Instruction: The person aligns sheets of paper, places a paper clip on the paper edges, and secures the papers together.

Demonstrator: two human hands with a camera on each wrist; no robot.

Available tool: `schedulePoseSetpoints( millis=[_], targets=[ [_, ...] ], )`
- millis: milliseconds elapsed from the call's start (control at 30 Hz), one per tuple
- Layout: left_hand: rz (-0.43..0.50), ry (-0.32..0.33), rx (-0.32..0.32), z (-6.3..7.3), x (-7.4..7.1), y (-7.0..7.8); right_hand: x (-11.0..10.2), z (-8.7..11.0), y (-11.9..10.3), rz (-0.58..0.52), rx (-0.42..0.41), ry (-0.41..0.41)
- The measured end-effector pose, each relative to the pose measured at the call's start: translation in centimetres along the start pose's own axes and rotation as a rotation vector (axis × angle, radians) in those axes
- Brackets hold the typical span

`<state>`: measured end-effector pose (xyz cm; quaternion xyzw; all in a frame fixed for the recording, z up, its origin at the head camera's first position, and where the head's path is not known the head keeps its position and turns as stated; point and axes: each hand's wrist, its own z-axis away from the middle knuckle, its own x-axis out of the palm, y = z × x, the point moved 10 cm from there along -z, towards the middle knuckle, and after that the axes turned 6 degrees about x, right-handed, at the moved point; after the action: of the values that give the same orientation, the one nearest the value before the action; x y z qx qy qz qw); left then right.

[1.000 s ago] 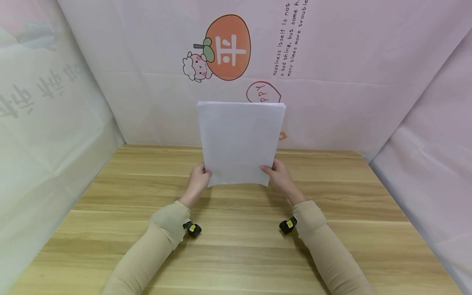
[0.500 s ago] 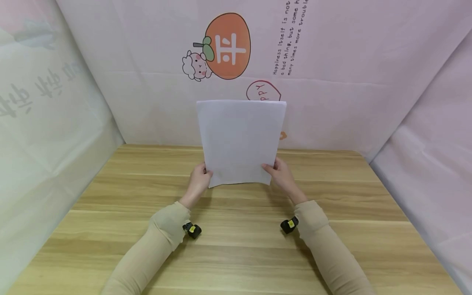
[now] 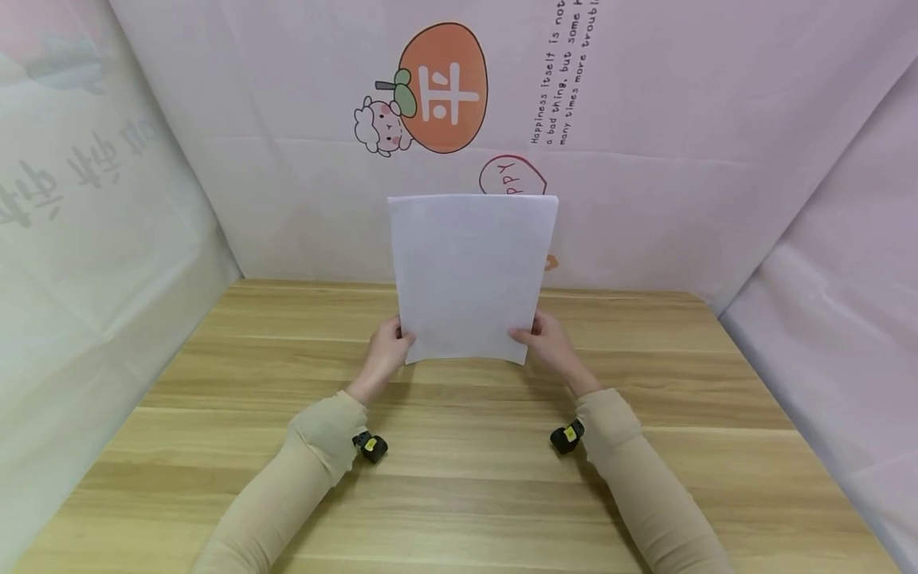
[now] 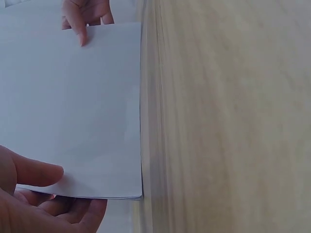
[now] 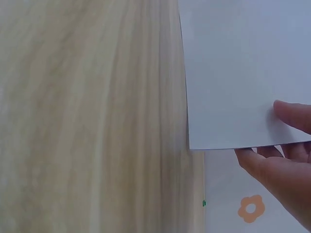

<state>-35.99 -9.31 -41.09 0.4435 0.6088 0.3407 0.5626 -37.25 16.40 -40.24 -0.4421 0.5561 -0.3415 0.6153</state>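
A stack of blank white paper [image 3: 469, 275] is held upright above the table, its lower edge bowed a little. My left hand [image 3: 388, 345] grips the lower left side, thumb on the near face and fingers behind. On the opposite side my right hand [image 3: 551, 343] pinches the lower right in the same way. The left wrist view shows the paper's [image 4: 92, 107] edges nearly lined up at the corner, with curled fingers partly hidden beneath. In the right wrist view, the thumb [image 5: 291, 115] presses on the sheet near its corner.
The wooden table [image 3: 459, 478] spreads below the hands. Behind it hangs a pale printed cloth [image 3: 301, 183] with an orange fruit drawing [image 3: 445, 88]. More white cloth [image 3: 846, 263] hangs at both sides. A small black camera [image 3: 370, 446] sits on each wrist.
The top left corner of the stack has shifted slightly right, and the top edges look more even than a second ago. My right thumb has shifted slightly on the paper; both hands keep their hold.
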Motion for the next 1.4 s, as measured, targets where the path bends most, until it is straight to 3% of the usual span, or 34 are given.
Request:
schedulePoseSetpoints(
  millis=[533,1067,1400],
  targets=[
    [-0.087,-0.033,0.002,-0.1,-0.3,-0.3,0.8,0.1,1.3,0.099,0.008,-0.122],
    [-0.101,-0.023,-0.013,0.1,-0.4,-0.5,1.0,0.3,1.2,0.112,0.052,-0.083],
    [-0.088,-0.025,-0.015,0.2,-0.4,-0.3,1.0,0.3,0.9,0.097,0.023,-0.086]
  ],
)
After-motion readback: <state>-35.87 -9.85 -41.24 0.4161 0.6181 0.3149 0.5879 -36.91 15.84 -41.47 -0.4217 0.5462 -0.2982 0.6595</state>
